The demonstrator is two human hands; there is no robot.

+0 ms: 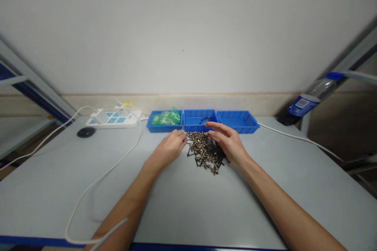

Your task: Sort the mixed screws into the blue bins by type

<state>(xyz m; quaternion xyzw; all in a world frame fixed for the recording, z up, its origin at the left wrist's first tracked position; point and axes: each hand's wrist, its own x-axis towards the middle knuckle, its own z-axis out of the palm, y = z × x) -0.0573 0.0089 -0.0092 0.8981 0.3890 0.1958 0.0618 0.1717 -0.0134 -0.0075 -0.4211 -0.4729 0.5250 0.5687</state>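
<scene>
A heap of small brass-coloured and dark screws (206,151) lies on the grey table in front of the blue bins. At the heap's left edge, my left hand (173,143) is closed with its fingers curled. A screw shows close to its fingertips, but whether it is gripped I cannot make out. Over the right side of the heap, my right hand (228,139) is open, fingers stretched leftward and apart. The middle blue bin (194,126), just behind the heap, contains a few dark screws (206,119).
The left blue bin (165,128) holds green plastic packets (166,117); the right blue bin (238,122) stands beside the middle one. A power strip (118,120), a black disc (86,132) and a white cable (113,168) are leftward. A dark drink bottle (306,104) leans at right.
</scene>
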